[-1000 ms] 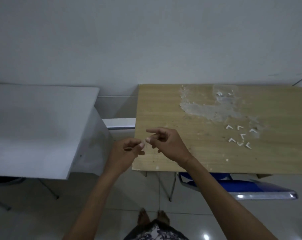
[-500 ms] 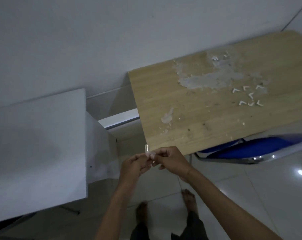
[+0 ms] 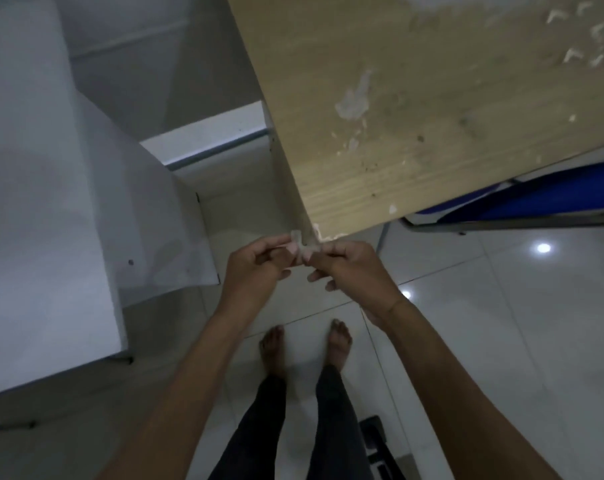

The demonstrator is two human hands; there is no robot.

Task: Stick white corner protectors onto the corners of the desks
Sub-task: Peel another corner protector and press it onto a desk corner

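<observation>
Two hands at the wooden desk (image 3: 415,116) corner.
Left hand (image 3: 255,268) and right hand (image 3: 349,268) both pinch one white corner protector (image 3: 302,244) against the near corner; spare protectors (image 3: 584,39) lie far right.

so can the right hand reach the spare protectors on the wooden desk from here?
Probably yes, but not freely: the right hand pinches the corner protector at the desk corner, and the spare protectors lie far across the wooden desk. Nothing blocks the path.

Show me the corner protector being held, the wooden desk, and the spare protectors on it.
corner protector (image 3: 302,241), head view, its bend.
wooden desk (image 3: 415,109), head view, bare top.
spare protectors (image 3: 572,54), head view, one white piece.
</observation>
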